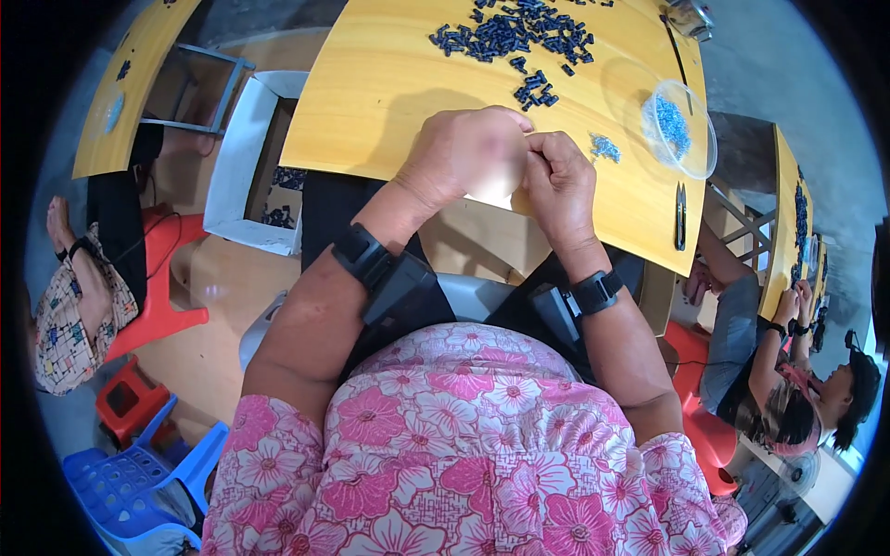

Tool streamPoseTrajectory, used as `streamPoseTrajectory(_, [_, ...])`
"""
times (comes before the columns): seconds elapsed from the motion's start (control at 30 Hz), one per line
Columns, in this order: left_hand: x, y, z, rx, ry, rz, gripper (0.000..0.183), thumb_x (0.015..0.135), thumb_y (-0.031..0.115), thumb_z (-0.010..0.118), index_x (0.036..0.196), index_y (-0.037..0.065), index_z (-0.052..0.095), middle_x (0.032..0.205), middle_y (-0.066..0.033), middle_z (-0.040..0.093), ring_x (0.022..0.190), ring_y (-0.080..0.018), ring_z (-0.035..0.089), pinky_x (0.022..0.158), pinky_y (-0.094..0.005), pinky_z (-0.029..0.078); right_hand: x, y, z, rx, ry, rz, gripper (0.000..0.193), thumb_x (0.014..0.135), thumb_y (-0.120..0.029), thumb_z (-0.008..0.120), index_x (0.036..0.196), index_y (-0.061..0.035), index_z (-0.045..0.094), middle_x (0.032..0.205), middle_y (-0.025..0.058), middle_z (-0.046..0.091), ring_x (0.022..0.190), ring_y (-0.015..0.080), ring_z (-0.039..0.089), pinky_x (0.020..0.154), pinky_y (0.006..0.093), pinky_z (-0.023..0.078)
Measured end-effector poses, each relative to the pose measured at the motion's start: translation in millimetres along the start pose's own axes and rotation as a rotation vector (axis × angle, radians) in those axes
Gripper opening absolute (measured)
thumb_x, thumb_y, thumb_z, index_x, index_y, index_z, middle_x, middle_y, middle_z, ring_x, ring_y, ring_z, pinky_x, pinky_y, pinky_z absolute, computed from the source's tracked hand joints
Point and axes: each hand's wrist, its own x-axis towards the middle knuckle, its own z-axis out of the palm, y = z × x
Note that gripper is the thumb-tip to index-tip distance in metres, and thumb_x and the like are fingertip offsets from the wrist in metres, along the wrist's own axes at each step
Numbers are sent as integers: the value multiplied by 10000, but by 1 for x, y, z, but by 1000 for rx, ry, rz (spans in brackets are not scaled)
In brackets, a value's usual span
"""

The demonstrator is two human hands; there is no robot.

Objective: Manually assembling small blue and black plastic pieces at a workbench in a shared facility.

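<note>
My left hand (454, 153) and my right hand (561, 183) meet over the near edge of the yellow wooden table (362, 102). Fingers of both are curled in a pinch, and whatever they hold is hidden; part of the left hand is blurred. Just beyond them lies a small cluster of black plastic pieces (535, 90), with a larger pile of the same pieces (514, 37) farther back. Right of my right hand are a few tiny light-blue bits (605, 147). A clear round tub (709, 153) holds many more blue bits (671, 127). Black tweezers (680, 218) lie near the right edge.
A metal container (690, 18) and a thin dark rod (677, 51) are at the far right corner. On the floor at left stands a white box (243, 167) with black pieces inside. Co-workers sit at both sides, near red stools (167, 296) and a blue chair (139, 482).
</note>
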Motion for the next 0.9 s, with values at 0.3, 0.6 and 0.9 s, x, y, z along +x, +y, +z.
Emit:
streamPoseTrajectory(0.3, [-6,-1,-6,-57,-40,17,378,760,-24,736,1122,71,690,797,-9,652,695,-86,599,687,-232,519,-4,3,1,74,-30,50,90,798,-49,717,887,-68,722,851,120,660,800,293,654,712,365,531])
streamPoseTrajectory(0.6, [-12,2,-2,120,96,61,352,750,50,789,1090,97,708,775,-14,641,669,-105,598,669,-247,527,-3,-3,0,35,-37,-67,114,811,-28,705,914,-73,726,844,113,654,788,291,647,703,356,525])
streamPoseTrajectory(0.9, [-7,2,-10,-62,11,-51,308,810,15,743,1108,55,681,826,-14,680,721,-78,633,716,-233,542,2,-7,-5,65,-70,25,141,817,-54,711,955,-73,736,851,115,659,783,279,652,715,351,525])
